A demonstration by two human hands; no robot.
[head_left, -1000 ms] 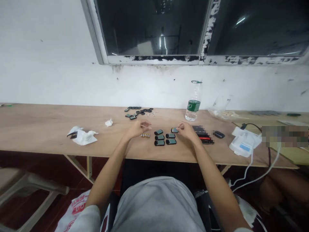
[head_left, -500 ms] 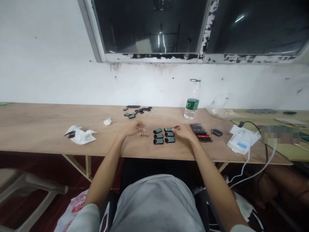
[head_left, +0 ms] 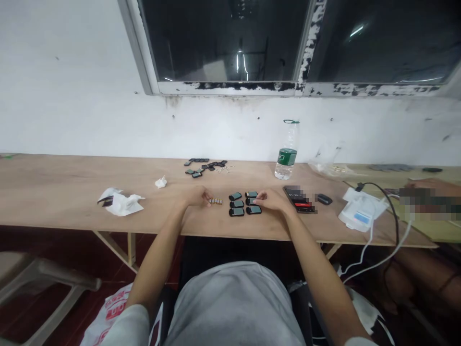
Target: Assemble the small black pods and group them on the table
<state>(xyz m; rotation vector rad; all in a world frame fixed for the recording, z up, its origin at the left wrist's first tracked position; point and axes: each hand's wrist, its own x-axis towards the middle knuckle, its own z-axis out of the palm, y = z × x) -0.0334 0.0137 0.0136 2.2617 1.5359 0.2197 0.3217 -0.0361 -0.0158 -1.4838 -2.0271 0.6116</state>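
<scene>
My left hand (head_left: 199,196) rests on the table with its fingers drawn together at the left end of a short row of small gold-and-silver cylinders (head_left: 216,201). Whatever lies between those fingertips is too small to make out. Several flat black cases with grey-green faces lie in two columns; one is the front-left case (head_left: 236,211). My right hand (head_left: 272,199) is at the right column, fingers curled and closed against the end of the middle case (head_left: 249,201), partly covering it. Above that lies the top-right case (head_left: 251,194), with a pale strip at its left.
Farther back lie more black cases (head_left: 197,174) and small white bits (head_left: 224,169). A water bottle (head_left: 286,157), phone (head_left: 298,199), black fob (head_left: 324,199) and white cabled box (head_left: 363,209) stand rightward. Crumpled tissues (head_left: 124,203) lie left. Another person's hand (head_left: 432,184) shows far right.
My left hand has lowered and curled its fingers at the row of cylinders. My right hand has shifted slightly toward me, from the top-right case to the middle one.
</scene>
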